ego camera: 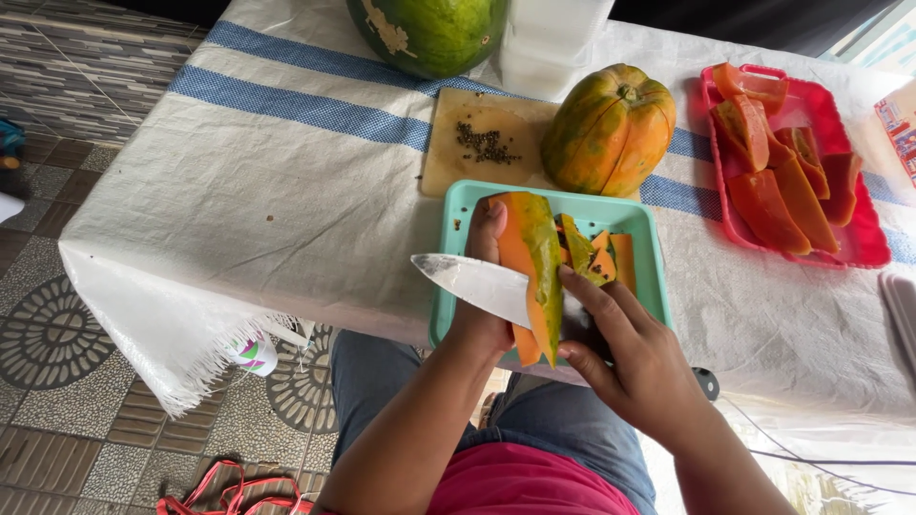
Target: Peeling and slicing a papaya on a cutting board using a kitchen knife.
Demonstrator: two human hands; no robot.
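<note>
Whole papaya [609, 129], seeded cutting board [477, 143] — red tray [863, 243], peeled slices [773, 186].

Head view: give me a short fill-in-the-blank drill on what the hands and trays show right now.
1. The left hand holds a long slice of ____ over the teal tray.
2. The right hand holds a ____ whose blade crosses the slice.
3. The peeled orange pieces lie in the ____ tray at the right.
4. A whole papaya stands beside the cutting board, which bears a small heap of dark ____.

Missing words: papaya; knife; red; seeds
</note>
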